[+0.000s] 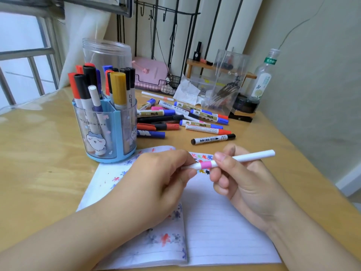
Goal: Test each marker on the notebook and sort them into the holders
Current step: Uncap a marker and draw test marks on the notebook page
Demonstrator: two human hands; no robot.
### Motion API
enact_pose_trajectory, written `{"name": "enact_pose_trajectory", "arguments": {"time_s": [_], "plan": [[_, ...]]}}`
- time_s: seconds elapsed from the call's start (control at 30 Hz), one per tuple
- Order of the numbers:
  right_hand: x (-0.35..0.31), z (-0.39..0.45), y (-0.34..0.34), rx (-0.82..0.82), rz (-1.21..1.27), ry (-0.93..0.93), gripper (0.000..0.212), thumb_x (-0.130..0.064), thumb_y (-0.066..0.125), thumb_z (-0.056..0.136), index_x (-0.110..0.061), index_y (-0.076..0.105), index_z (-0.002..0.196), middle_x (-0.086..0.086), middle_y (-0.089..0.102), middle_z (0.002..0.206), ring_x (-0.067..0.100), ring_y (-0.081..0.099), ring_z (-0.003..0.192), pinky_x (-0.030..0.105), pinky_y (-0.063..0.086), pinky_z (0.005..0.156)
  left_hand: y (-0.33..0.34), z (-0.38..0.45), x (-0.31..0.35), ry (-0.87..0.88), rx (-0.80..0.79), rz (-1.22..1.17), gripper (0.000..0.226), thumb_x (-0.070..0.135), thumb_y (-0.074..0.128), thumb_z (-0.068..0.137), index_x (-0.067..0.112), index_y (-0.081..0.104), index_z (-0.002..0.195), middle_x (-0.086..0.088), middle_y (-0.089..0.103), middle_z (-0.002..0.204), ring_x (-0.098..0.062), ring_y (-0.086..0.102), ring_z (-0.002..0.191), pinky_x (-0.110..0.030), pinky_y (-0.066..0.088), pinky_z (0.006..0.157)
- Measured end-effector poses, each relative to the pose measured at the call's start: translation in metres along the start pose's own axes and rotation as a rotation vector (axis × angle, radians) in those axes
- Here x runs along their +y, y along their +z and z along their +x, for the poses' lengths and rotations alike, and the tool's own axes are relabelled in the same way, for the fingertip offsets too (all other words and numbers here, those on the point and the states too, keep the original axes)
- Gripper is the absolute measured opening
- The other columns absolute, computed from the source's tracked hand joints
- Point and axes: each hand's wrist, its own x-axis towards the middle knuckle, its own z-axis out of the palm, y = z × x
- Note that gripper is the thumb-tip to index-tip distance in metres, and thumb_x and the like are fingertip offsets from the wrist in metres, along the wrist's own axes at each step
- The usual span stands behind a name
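Your blue holder (109,133) stands on the wooden desk (39,153) just beyond the notebook's top left corner, and its clear-walled compartments are packed with upright markers: red, black and blue caps, one fat yellow-capped one (118,87) and a slim white pen (95,98) leaning in the front section. Behind it sits a clear plastic jar (107,53); you cannot tell from here whether anything lies inside. To the right, a loose pile of markers (183,118) lies flat on the desk, with one black-capped marker (213,139) lying apart, nearest the notebook. The open notebook (224,227) lies under your hands, its pages dotted with coloured test blots along the top and left. You hold a slim white marker with a pink band (207,164) above the notebook, nearly level, tail pointing right. Your left hand (156,178) curls around its left end, fingertips pinching it, while your right hand (240,178) pinches the barrel just right of the pink band between thumb and forefinger.
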Motion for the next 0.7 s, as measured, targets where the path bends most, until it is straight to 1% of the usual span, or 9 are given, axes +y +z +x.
{"name": "enact_pose_trajectory", "arguments": {"time_s": [0.13,0.2,0.27,0.3,0.37,0.43,0.47,0.57,0.7], "plan": [[0.000,0.002,-0.004,0.019,-0.036,-0.007,0.016,-0.020,0.064,0.069,-0.009,0.053,0.069,0.010,0.057,0.054,0.009,0.045,0.042,0.017,0.038,0.040,0.005,0.003,-0.001,-0.036,0.014,0.004,0.016,0.034,0.045,0.088,0.023,0.056,0.085,0.011,0.047,0.063,-0.008,0.044,0.061,-0.022,0.035,0.054],[-0.006,0.003,-0.010,-0.003,-0.066,-0.020,0.024,-0.030,0.074,0.066,-0.010,0.065,0.074,0.010,0.060,0.058,0.008,0.048,0.044,0.017,0.041,0.042,0.004,0.004,-0.003,-0.049,0.051,0.039,0.017,0.037,0.043,0.088,0.026,0.055,0.088,0.014,0.049,0.067,-0.004,0.046,0.068,-0.019,0.036,0.060],[-0.016,0.003,-0.020,0.039,-0.090,-0.052,0.034,-0.034,0.078,0.061,-0.009,0.067,0.081,0.009,0.060,0.060,0.007,0.048,0.045,0.016,0.041,0.043,0.002,0.005,-0.009,-0.047,0.092,0.084,0.016,0.038,0.042,0.089,0.029,0.054,0.088,0.017,0.051,0.071,-0.005,0.048,0.069,-0.017,0.037,0.059],[-0.022,0.001,-0.025,0.088,-0.115,-0.065,0.033,-0.031,0.074,0.065,-0.007,0.064,0.084,0.007,0.059,0.059,0.006,0.046,0.044,0.015,0.040,0.042,0.002,0.005,-0.010,-0.061,0.111,0.091,0.015,0.039,0.042,0.090,0.031,0.055,0.090,0.018,0.052,0.073,-0.005,0.049,0.070,-0.016,0.036,0.058],[-0.037,-0.003,-0.030,0.155,-0.178,-0.102,0.018,-0.019,0.064,0.077,-0.005,0.058,0.087,0.004,0.058,0.057,0.005,0.044,0.044,0.015,0.039,0.042,0.000,0.006,-0.010,-0.093,0.138,0.090,0.018,0.038,0.044,0.092,0.032,0.056,0.104,0.021,0.053,0.083,-0.003,0.050,0.078,-0.014,0.035,0.063],[-0.053,-0.011,-0.032,0.202,-0.313,-0.153,0.005,-0.008,0.057,0.089,-0.004,0.059,0.086,0.002,0.061,0.056,0.005,0.046,0.044,0.015,0.041,0.044,-0.001,0.009,-0.005,-0.072,0.165,0.128,0.033,0.038,0.049,0.090,0.023,0.052,0.120,0.018,0.051,0.098,0.002,0.047,0.087,-0.021,0.037,0.072],[-0.062,-0.019,-0.035,0.239,-0.388,-0.183,0.008,-0.006,0.054,0.092,-0.004,0.060,0.086,0.001,0.062,0.056,0.004,0.047,0.045,0.015,0.042,0.045,-0.003,0.011,0.001,-0.037,0.165,0.160,0.040,0.041,0.048,0.089,0.020,0.050,0.123,0.015,0.050,0.101,0.000,0.047,0.089,-0.024,0.039,0.074],[-0.087,-0.061,-0.052,0.391,-0.513,-0.278,0.012,-0.004,0.053,0.093,-0.004,0.060,0.084,0.000,0.063,0.055,0.004,0.049,0.044,0.015,0.043,0.045,-0.010,0.015,0.031,0.087,0.082,0.194,0.042,0.046,0.038,0.083,0.021,0.053,0.112,0.013,0.055,0.091,-0.006,0.055,0.077,-0.028,0.044,0.065],[-0.097,-0.153,-0.087,0.611,-0.555,-0.308,0.013,-0.004,0.054,0.093,-0.003,0.059,0.081,0.005,0.062,0.060,0.004,0.048,0.042,0.013,0.039,0.040,0.015,0.003,0.090,0.199,-0.030,0.143,0.033,0.047,0.038,0.082,0.028,0.054,0.103,0.020,0.055,0.083,-0.001,0.051,0.073,-0.015,0.039,0.061]]}}
